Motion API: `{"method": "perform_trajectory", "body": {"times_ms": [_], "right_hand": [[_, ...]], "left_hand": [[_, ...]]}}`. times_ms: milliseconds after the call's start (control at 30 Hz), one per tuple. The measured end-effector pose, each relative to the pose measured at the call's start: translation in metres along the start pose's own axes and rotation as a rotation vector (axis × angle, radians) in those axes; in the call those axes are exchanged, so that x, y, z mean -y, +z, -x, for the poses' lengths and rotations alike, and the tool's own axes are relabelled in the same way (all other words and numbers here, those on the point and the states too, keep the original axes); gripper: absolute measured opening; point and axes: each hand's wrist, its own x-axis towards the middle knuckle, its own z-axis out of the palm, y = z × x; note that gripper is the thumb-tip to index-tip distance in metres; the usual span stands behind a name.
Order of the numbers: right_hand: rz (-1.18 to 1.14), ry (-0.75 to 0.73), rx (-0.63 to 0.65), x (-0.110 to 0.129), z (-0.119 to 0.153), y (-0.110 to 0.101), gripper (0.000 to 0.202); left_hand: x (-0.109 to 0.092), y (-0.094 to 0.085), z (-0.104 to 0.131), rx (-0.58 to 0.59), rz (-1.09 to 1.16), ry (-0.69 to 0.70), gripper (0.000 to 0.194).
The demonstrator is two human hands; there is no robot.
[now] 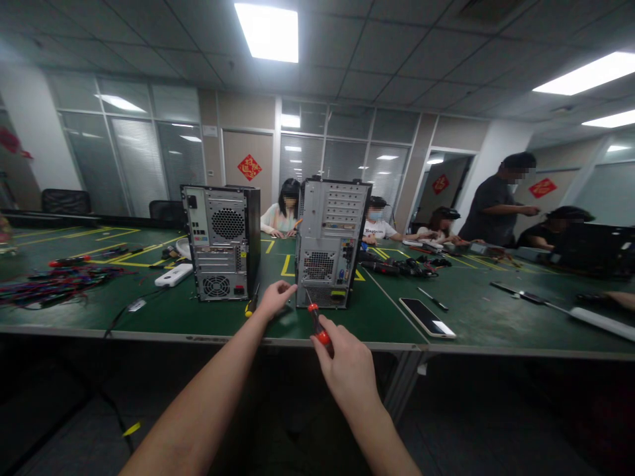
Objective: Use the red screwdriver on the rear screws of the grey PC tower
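A grey computer tower [325,254] stands upright on the green table, its back panel facing me. My right hand [344,357] is closed around a red and black screwdriver [315,320], whose thin shaft points up at the tower's lower left corner. Whether the tip sits in a screw is too small to tell. Close to the same tower's lower left edge is my left hand [278,297], with its fingers bent together; anything between the fingertips cannot be made out. A second computer tower [218,244] stands to the left, also back panel outward.
A yellow and black screwdriver [251,305] lies between the towers. A phone [426,318] and a thin tool [432,299] are at right. Bundled cables [54,284] and a white power strip [173,276] lie at left. Several people sit or stand across the table.
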Motion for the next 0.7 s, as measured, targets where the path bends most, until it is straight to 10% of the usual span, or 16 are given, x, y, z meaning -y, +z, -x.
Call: {"method": "perform_trajectory", "body": {"times_ms": [700], "right_hand": [[0.002,-0.058,-0.033,-0.0036,0.0013,0.0009,0.037]], "left_hand": [[0.0019,0.0020,-0.0007,-0.002,0.005,0.007,0.049]]}}
